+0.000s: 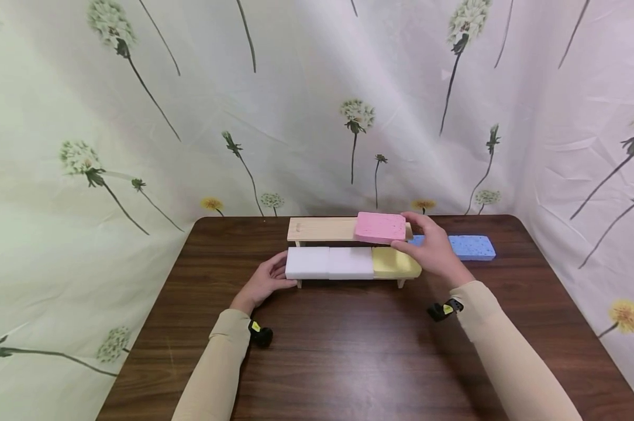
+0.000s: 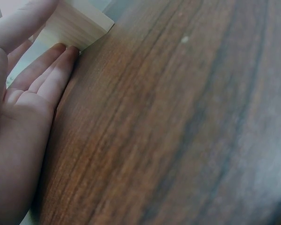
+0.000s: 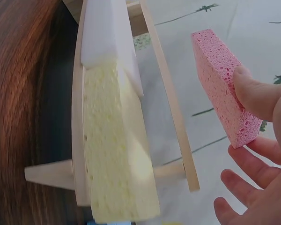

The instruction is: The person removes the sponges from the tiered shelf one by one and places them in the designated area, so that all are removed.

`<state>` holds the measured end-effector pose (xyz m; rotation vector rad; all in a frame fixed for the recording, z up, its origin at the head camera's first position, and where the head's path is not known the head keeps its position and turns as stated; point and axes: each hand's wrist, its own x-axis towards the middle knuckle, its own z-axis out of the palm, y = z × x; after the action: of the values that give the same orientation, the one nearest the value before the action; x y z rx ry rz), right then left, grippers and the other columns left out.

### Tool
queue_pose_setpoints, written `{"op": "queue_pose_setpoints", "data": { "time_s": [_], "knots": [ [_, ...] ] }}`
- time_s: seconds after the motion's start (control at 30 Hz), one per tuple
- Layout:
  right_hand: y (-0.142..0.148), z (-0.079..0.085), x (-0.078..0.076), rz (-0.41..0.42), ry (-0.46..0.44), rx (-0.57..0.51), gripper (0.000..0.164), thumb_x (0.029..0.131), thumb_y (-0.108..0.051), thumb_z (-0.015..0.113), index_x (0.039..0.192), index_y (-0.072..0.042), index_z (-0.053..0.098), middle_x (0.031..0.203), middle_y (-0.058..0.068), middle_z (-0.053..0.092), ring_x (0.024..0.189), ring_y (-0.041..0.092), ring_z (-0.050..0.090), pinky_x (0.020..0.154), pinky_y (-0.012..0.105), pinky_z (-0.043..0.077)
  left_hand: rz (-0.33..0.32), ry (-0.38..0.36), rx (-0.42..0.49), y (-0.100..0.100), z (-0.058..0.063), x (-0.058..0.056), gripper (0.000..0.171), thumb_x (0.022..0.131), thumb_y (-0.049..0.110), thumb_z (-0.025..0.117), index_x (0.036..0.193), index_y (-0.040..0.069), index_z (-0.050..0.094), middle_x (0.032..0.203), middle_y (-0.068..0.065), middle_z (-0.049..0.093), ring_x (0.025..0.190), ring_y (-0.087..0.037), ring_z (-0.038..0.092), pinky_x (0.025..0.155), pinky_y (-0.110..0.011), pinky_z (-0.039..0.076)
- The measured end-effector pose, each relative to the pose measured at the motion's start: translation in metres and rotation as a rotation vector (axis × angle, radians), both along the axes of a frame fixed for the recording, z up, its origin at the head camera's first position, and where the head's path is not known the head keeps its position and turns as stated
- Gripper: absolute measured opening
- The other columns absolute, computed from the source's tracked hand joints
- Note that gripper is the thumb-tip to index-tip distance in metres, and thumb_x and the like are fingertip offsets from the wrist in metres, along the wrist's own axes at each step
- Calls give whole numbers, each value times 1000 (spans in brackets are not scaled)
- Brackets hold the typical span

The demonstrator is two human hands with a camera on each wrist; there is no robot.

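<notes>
In the head view my right hand [image 1: 427, 245] pinches a pink sponge [image 1: 380, 227] between thumb and fingers. That sponge appears over the right part of the rear tier of a low wooden rack [image 1: 317, 229]; the right wrist view shows the pink sponge [image 3: 218, 86] apart from the rack. Along the front tier, two white sponge blocks [image 1: 306, 263] and a yellow sponge [image 1: 396, 264] stand in a row. My left hand [image 1: 263, 283] lies at the rack's left end, with extended fingers touching the wood in the left wrist view.
Behind my right hand, a blue sponge [image 1: 472, 248] lies on the dark wooden table [image 1: 359, 351], partly hidden. A white cloth [image 1: 296, 117] with dandelion prints hangs behind and beside the table.
</notes>
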<state>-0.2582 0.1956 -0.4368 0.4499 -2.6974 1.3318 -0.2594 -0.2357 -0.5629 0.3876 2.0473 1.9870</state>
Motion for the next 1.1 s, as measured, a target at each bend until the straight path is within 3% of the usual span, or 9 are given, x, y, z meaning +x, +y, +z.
{"op": "queue_pose_setpoints", "data": {
  "time_s": [0.27,0.57,0.93,1.1],
  "knots": [
    [19,-3,4,-37,-11,37,79,93,-29,84,157,-5,45,158,20,47,144,41,44,114,66,40,5,-9,-7,0,1,0,92,86,-10,81,163,0,32,162,-28,37,147,-42,43,106,-24,52],
    [39,-8,7,-46,33,55,75,94,-23,83,155,-1,46,155,23,49,143,43,45,116,66,39,5,-5,-13,0,1,-1,93,86,-9,82,163,-1,31,163,-28,37,148,-42,42,106,-24,51],
    [64,-13,14,-74,15,58,73,94,-23,82,154,-3,47,152,23,52,139,43,47,116,68,36,8,-4,-5,0,-1,-1,92,86,-11,81,163,-1,31,163,-28,37,147,-41,42,107,-25,51],
    [73,-15,16,-81,28,47,72,94,-19,83,152,2,47,149,27,53,139,45,47,116,69,36,7,2,-12,0,-2,-1,91,87,-10,81,163,0,31,163,-28,37,147,-41,43,107,-25,51]
  ]
}}
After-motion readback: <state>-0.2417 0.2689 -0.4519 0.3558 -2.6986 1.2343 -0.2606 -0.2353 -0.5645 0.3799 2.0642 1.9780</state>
